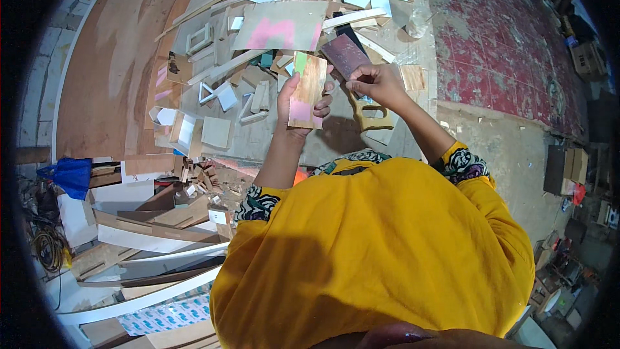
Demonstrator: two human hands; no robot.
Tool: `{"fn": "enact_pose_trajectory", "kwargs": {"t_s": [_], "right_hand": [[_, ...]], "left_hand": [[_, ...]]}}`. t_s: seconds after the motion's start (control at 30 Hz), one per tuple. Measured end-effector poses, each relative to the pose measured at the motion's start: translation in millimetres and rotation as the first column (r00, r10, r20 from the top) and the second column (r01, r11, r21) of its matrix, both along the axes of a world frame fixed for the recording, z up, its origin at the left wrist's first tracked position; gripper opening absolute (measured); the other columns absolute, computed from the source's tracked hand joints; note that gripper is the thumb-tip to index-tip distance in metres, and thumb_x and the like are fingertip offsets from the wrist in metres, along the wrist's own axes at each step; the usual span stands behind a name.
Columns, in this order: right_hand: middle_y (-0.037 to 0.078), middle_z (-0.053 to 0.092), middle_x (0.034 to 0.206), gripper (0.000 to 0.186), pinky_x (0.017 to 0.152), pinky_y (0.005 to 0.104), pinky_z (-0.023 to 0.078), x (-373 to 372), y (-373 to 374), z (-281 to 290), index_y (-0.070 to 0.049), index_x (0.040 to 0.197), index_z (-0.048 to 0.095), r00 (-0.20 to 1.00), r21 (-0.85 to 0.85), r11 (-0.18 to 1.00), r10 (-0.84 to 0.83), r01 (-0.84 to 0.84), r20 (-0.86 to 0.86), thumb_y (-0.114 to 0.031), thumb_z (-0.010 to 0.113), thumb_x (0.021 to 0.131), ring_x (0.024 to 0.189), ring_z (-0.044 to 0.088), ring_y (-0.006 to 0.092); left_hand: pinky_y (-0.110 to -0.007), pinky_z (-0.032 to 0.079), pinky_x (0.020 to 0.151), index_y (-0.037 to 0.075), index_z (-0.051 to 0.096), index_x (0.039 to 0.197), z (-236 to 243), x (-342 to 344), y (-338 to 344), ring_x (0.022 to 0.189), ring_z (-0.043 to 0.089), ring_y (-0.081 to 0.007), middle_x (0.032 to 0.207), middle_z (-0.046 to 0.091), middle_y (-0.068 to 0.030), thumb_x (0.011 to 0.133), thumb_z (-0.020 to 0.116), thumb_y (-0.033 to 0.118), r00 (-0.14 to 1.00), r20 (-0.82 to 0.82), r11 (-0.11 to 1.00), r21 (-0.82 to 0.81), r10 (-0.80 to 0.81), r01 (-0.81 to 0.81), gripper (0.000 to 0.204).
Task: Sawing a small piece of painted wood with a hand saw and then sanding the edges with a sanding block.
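I hold the small wooden board (307, 92) up tight in my left hand (292, 105), my right hand (373, 82) pinches the sandpaper sheet (345, 55) just beside its top corner, so I should rub flat and slow.

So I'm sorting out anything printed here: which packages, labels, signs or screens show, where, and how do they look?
Printed sheet: bottom left, under white curved strips; flat, white with a teal repeating pattern.
Cardboard boxes: right edge, on the floor; brown, rectangular.
No signs or screens show.
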State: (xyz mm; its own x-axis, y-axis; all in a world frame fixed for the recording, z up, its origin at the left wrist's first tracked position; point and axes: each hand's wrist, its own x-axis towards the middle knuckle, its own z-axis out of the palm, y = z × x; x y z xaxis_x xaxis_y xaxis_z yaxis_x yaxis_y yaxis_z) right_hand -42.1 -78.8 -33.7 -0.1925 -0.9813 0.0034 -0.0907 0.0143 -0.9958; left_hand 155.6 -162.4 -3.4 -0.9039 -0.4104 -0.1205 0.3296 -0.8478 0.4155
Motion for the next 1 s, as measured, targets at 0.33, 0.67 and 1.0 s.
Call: {"fn": "enact_pose_trajectory", "kwargs": {"t_s": [0.33,0.67,1.0], "right_hand": [[0.018,0.055,0.115,0.057,0.08,0.0414,0.046,-15,-22,-38,-0.007,0.11,0.058,0.658,0.132,0.957,-0.075,0.259,-0.749,-0.04,0.076,0.067,0.098,0.056,0.0309],[0.023,0.04,0.133,0.094,0.097,0.0472,0.039,-7,-42,-55,-0.023,0.14,0.033,0.625,0.328,0.879,0.043,0.347,-0.779,-0.04,0.077,0.058,0.122,0.04,0.0397],[0.022,0.045,0.121,0.089,0.091,0.041,0.043,15,5,49,-0.029,0.135,0.044,0.748,-0.223,0.959,-0.018,-0.175,-0.663,-0.026,0.077,0.052,0.108,0.05,0.0378]], "left_hand": [[-0.023,0.036,0.045,-0.001,0.034,0.135,0,10,-4,0.058,0.042,-0.0144,0.091,0.051,-0.0126,0.084,0.048,0.039,0.999,-0.01,0.999,0.006,0.052,-0.052,0.065],[-0.021,0.037,0.045,0.001,0.04,0.13,-11,23,-3,0.056,0.045,-0.0112,0.091,0.052,-0.0091,0.079,0.054,0.024,0.957,0.234,0.972,-0.201,0.169,-0.122,0.057],[-0.02,0.035,0.045,0.009,0.051,0.103,-13,21,1,0.056,0.044,-0.0052,0.075,0.05,0.0027,0.071,0.064,0.016,0.798,0.571,0.941,-0.338,0.192,0.016,0.034]]}}
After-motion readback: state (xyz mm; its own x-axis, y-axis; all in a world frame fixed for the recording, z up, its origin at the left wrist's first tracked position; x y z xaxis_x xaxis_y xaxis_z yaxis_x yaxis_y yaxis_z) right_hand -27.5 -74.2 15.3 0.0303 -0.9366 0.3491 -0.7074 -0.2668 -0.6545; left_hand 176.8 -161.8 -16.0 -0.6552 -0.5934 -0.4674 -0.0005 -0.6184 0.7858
